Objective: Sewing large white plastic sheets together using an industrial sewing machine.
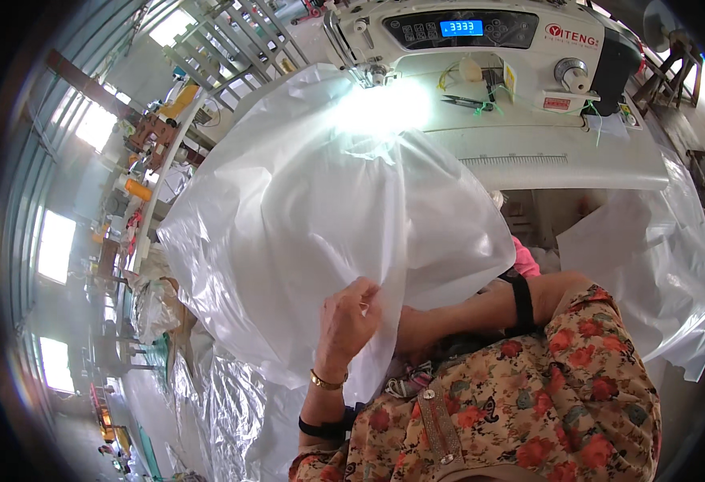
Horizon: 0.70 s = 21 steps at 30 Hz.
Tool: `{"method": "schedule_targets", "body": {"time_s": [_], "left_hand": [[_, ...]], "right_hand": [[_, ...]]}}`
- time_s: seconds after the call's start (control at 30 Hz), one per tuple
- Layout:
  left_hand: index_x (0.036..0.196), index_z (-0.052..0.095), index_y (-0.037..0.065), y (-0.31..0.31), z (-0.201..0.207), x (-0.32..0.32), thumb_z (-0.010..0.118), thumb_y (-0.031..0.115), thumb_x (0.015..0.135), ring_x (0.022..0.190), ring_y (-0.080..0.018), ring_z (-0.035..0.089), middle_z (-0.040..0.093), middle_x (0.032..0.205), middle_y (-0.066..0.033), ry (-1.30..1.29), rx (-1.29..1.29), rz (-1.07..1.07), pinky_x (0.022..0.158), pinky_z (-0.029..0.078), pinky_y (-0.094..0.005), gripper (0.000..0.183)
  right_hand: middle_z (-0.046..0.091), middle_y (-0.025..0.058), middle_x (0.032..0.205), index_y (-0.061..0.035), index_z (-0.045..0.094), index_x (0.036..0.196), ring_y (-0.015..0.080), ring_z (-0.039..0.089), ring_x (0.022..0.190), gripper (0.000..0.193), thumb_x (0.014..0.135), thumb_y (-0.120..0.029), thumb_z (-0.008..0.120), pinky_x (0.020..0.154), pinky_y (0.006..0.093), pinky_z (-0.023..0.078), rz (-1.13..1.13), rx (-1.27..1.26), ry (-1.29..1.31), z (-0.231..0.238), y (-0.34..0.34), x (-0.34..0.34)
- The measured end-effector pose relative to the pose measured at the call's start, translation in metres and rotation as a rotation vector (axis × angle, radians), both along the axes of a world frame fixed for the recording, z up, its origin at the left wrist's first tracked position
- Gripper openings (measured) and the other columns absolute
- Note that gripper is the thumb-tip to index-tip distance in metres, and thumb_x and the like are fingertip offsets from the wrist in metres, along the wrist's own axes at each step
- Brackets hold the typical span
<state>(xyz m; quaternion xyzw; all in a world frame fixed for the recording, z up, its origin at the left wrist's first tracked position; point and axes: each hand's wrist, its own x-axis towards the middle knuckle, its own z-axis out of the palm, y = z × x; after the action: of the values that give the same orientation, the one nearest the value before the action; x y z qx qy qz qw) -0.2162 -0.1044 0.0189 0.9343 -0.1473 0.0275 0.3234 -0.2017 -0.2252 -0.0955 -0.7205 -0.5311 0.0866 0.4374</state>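
Observation:
A large translucent white plastic sheet spreads from under the sewing machine's needle area down toward my lap. Near its lower edge, my left hand has its fingers curled and pinched on a fold of the sheet. From the right, my right forearm reaches across to the same fold. Only part of my right hand shows, and its fingers are hidden behind the sheet. At the top stands the white sewing machine with a lit display. Bright glare from its lamp hides the needle and the sheet beneath it.
Dark thread snips and green thread lie on the machine bed. Another clear plastic sheet hangs off the right side. Crumpled shiny plastic lies at lower left. A cluttered side table and a metal rack stand farther left.

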Motion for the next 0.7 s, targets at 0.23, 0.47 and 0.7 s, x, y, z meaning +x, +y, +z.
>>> {"method": "schedule_targets", "body": {"time_s": [0.23, 0.47, 0.7], "left_hand": [[0.098, 0.058, 0.006, -0.029, 0.027, -0.014, 0.075, 0.026, 0.079, 0.064, -0.0252, 0.06, 0.057, 0.081, -0.0084, -0.218, 0.125, -0.096, 0.061, 0.05, -0.0348, 0.032], [0.084, 0.053, 0.006, -0.036, 0.023, -0.003, 0.065, 0.015, 0.081, 0.074, -0.0357, 0.064, 0.062, 0.084, -0.0133, -0.089, 0.507, -0.031, 0.062, 0.048, -0.0442, 0.016], [0.089, 0.057, 0.003, 0.011, 0.025, -0.003, 0.06, -0.001, 0.082, 0.072, -0.0278, 0.066, 0.063, 0.08, -0.0115, -0.226, 0.115, 0.123, 0.063, 0.051, -0.0368, 0.008]], "right_hand": [[0.066, 0.0143, 0.089, -0.0055, 0.064, 0.089, 0.0306, 0.064, 0.089, 0.018, 0.082, -0.021, 0.059, 0.077, 0.0426, 0.05, -0.015, -0.083, 0.031, -0.013, -0.031, -0.004], [0.066, 0.0149, 0.086, -0.0045, 0.065, 0.084, 0.033, 0.064, 0.088, 0.018, 0.083, -0.022, 0.06, 0.077, 0.0425, 0.05, 0.009, -0.274, 0.012, 0.043, -0.029, -0.01], [0.066, 0.0164, 0.088, -0.0044, 0.066, 0.097, 0.0294, 0.064, 0.087, 0.031, 0.09, -0.035, 0.061, 0.08, 0.0391, 0.05, -0.142, -0.325, 0.441, 0.047, -0.073, 0.025]]}}
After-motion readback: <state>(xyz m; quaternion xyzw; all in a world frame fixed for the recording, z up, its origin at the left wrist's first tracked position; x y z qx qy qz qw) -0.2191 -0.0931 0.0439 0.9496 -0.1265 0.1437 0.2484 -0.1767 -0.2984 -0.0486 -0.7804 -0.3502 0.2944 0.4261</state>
